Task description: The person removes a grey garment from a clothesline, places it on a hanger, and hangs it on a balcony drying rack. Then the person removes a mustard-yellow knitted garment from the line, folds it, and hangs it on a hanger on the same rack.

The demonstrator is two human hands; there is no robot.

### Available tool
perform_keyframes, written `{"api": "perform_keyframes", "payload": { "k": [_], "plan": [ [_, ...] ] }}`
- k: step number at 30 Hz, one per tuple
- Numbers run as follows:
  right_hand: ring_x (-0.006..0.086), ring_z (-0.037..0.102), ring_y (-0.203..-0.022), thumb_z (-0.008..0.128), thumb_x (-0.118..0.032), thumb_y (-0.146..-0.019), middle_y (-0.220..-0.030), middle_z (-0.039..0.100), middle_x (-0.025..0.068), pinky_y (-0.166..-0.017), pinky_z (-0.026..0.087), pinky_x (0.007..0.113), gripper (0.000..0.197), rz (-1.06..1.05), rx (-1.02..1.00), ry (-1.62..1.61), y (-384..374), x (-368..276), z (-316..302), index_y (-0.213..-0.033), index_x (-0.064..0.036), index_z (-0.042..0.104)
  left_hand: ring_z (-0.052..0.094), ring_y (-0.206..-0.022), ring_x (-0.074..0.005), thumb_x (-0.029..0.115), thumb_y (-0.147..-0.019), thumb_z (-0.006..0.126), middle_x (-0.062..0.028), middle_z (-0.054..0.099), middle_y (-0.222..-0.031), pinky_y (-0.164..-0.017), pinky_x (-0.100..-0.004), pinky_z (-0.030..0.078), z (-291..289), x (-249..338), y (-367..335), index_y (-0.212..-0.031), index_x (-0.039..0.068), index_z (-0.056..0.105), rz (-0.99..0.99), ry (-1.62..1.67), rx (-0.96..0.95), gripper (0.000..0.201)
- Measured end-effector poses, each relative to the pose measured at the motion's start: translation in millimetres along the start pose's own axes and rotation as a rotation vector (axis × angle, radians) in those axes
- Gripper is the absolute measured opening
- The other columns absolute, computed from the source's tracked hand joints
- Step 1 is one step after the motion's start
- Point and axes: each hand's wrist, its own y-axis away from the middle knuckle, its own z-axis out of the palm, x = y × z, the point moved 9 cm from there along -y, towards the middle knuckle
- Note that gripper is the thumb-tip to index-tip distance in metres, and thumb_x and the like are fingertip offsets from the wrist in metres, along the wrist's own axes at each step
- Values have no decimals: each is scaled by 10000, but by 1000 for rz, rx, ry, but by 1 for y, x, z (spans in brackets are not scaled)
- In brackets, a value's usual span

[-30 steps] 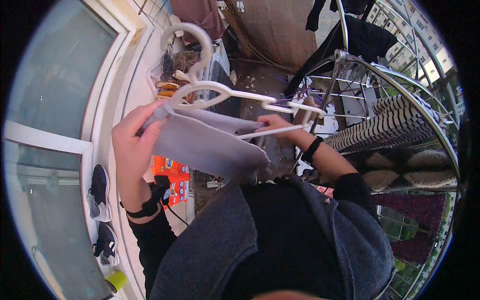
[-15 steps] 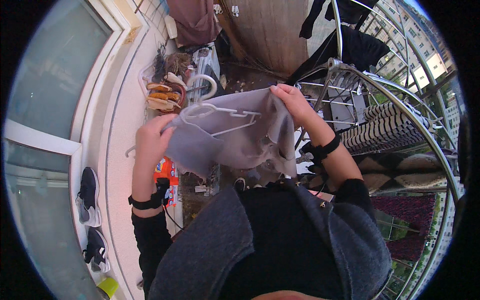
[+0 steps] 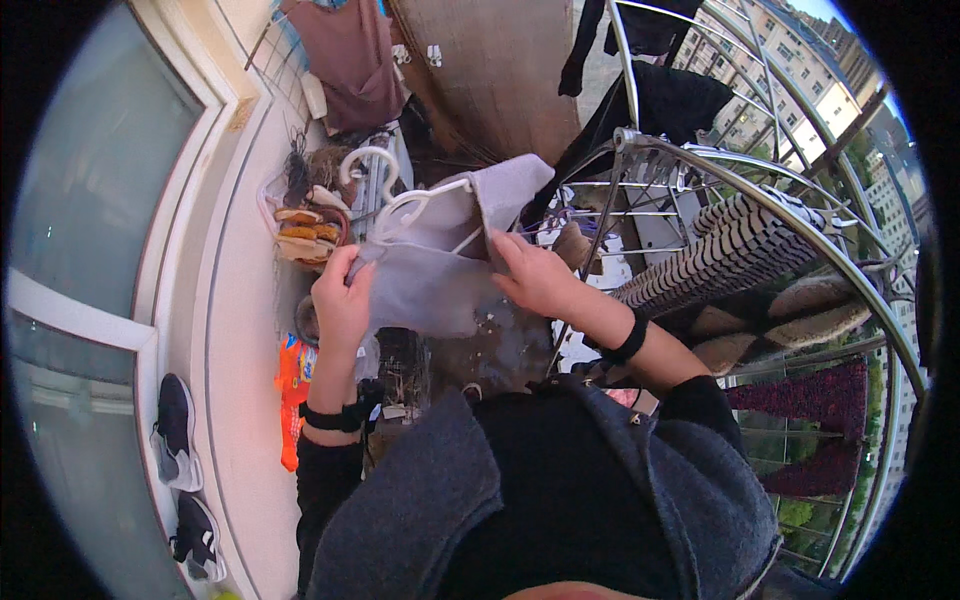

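A light grey cloth garment (image 3: 425, 290) hangs spread between my hands in the middle of the view. A white plastic hanger (image 3: 370, 153) sits partly inside it, its hook sticking out at the far side. My left hand (image 3: 342, 300) pinches the garment's left edge between thumb and fingers. At the right, my right hand (image 3: 535, 275) grips the other edge, with a flap of cloth rising beyond it. The cloth hides part of the hanger's frame. Each wrist wears a black band.
Shoes (image 3: 178, 430) stand on the sill at the left, beside a window. An orange packet (image 3: 292, 390) lies near my left forearm. Metal drying rails (image 3: 770, 190) curve along the right, holding a striped garment (image 3: 730, 245) and dark clothes. A brown cloth (image 3: 350, 60) hangs at the far left.
My hands have come closer together, the right one moving left and nearer to me. The garment's right side now folds up beyond my right hand, and the view has shifted slightly.
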Motion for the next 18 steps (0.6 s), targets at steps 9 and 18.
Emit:
{"api": "perform_keyframes", "payload": {
  "k": [9,18],
  "plan": [
    [286,573,-1018,712,-111,-695,-1126,590,90,-906,413,386,520,-177,333,344,-32,-3,-128,-1195,-128,570,552,-742,-117,7,-783,628,-85,599,-818,-710,-260,459,-4,30,3,-992,-5,599,180,50,10,212],
    [298,624,-756,683,-248,-775,-794,632,91,-642,489,387,192,-124,45,-33,-21,8,-86,-897,-108,636,550,-678,-129,-19,-747,625,-78,591,-767,-649,-255,456,-4,34,-7,-951,-15,615,165,82,-159,204]
  ]
}}
